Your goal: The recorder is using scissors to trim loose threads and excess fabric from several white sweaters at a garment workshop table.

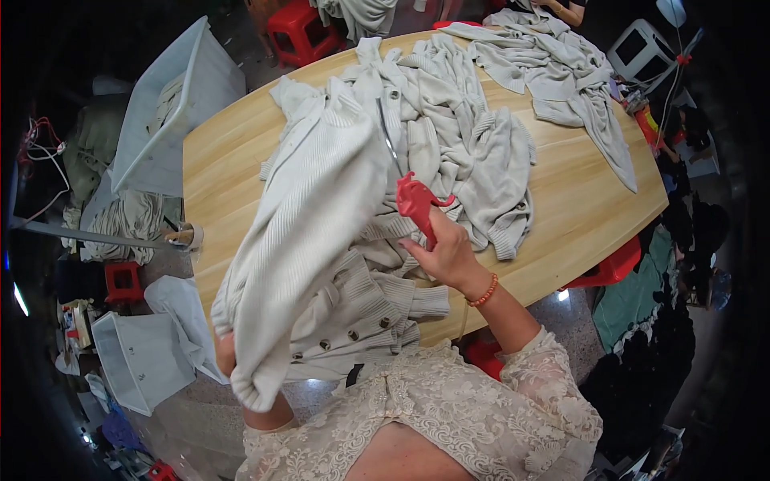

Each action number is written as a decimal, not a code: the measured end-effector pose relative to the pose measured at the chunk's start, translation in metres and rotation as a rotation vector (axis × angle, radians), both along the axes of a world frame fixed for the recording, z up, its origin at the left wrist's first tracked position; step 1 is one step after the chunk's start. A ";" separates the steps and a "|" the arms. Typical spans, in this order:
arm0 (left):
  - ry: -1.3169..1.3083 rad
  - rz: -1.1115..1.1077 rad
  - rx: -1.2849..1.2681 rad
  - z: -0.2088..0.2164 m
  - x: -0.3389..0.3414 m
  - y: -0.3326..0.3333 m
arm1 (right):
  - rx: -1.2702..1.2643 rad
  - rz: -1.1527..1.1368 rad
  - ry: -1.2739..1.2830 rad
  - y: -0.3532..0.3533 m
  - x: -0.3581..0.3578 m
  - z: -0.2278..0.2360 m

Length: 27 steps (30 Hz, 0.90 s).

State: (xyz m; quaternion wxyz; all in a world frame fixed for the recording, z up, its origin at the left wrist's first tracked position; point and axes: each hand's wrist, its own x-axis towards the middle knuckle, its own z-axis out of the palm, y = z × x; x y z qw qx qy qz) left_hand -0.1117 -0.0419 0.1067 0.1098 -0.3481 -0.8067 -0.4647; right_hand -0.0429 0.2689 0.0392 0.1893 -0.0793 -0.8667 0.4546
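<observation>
My left hand [225,354] grips the edge of a cream ribbed knit cardigan [309,200], partly hidden by its folds. The cloth hangs lifted in a long drape up over the near left side of the table. My right hand [451,252] is closed round a red pistol-shaped air blow gun [417,204] with a long thin metal nozzle. The nozzle points away, up beside the lifted cardigan. Behind and under it lies a heap of similar cream cardigans [489,176]. Another cardigan with dark buttons [353,334] hangs at the near table edge, against my body.
The pale wooden table [581,228] carries more knitwear [553,64] at the far right, where another person's arm [568,11] reaches in. White plastic bins [148,128] stand on the left. Red stools [303,34] surround the table; dark and green cloth [634,289] lies at right.
</observation>
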 end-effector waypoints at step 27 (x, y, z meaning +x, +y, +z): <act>-0.946 0.592 1.544 -0.071 -0.065 -0.169 | 0.181 -0.063 0.274 -0.041 -0.133 0.042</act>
